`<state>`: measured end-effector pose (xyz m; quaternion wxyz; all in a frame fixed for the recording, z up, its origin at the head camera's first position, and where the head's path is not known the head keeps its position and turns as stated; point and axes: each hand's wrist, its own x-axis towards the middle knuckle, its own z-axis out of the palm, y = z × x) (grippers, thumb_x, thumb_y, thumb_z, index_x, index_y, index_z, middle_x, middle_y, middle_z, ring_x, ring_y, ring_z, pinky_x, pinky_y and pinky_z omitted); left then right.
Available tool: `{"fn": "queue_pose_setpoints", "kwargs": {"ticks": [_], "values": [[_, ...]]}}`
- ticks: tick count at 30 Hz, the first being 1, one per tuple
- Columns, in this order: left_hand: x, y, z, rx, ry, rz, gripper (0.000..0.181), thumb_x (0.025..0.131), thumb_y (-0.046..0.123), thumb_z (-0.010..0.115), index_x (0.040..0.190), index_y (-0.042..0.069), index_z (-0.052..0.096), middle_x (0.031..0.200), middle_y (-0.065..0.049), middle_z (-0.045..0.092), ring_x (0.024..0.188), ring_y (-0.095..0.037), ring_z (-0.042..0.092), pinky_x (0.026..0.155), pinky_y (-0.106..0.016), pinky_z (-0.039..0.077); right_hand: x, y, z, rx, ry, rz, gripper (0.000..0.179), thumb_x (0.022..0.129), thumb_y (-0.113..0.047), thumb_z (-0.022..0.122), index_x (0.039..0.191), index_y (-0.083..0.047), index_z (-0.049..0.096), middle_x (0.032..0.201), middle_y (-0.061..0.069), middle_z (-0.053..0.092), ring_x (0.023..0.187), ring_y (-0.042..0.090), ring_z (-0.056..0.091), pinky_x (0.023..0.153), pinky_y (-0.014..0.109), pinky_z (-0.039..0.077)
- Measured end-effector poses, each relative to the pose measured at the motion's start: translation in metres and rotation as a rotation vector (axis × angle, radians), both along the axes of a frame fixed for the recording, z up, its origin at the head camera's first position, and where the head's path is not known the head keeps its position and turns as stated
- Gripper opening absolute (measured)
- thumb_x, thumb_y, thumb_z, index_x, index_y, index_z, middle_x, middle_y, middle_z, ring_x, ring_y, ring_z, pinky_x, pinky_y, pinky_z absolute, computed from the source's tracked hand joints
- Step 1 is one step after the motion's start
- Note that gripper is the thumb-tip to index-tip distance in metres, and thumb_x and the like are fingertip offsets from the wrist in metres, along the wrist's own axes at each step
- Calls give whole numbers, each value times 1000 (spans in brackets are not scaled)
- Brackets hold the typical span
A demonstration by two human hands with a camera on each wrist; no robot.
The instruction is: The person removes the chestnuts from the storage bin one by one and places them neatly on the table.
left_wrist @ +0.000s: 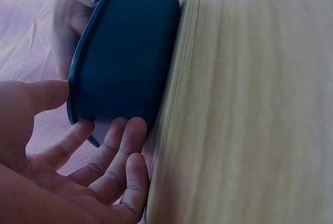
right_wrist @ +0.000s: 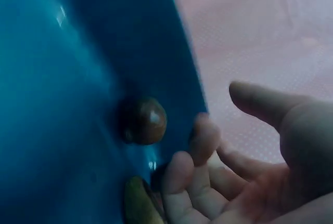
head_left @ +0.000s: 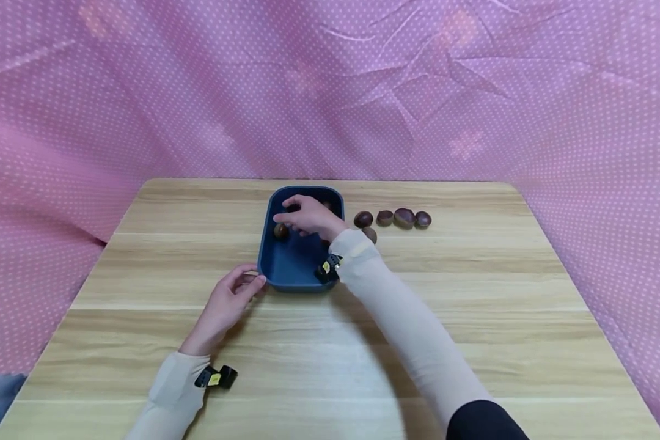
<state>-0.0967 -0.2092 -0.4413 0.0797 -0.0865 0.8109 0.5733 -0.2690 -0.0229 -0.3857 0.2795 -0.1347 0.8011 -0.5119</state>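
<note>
A deep blue rectangular box (head_left: 297, 286) with rounded corners stands on the table. My left hand (head_left: 228, 305) holds its near left corner: the thumb meets the rim, while fingertips (left_wrist: 136, 130) touch the outer wall. My right hand (head_left: 310, 217) is inside the far part of the box, thumb and fingers spread apart with nothing between them. Below its fingertips lies a glossy brown chestnut (right_wrist: 148, 121) by the box wall. Another chestnut (right_wrist: 139, 203), paler, shows beside the fingers in the right wrist view. The hand and forearm hide part of the box's inside.
Right of the box, several chestnuts (head_left: 404, 218) lie in a loose row on the wooden table (head_left: 473, 293). One more chestnut (head_left: 370, 234) is partly behind the right wrist. A pink dotted cloth (head_left: 330, 91) hangs behind and around the table.
</note>
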Motion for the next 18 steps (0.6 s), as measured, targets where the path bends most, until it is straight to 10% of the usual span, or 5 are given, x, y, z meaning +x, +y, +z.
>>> {"fn": "queue_pose_setpoints", "kwargs": {"ticks": [18], "values": [[0, 0, -2, -6, -11, 5, 43, 105, 32, 59, 141, 9, 55, 128, -19, 65, 114, -26, 66, 93, -34, 52, 1, -11, -26, 161, -18, 10, 52, 94, -23, 76, 137, -9, 50, 84, 3, 69, 78, 17, 62, 69, 31, 50]]}}
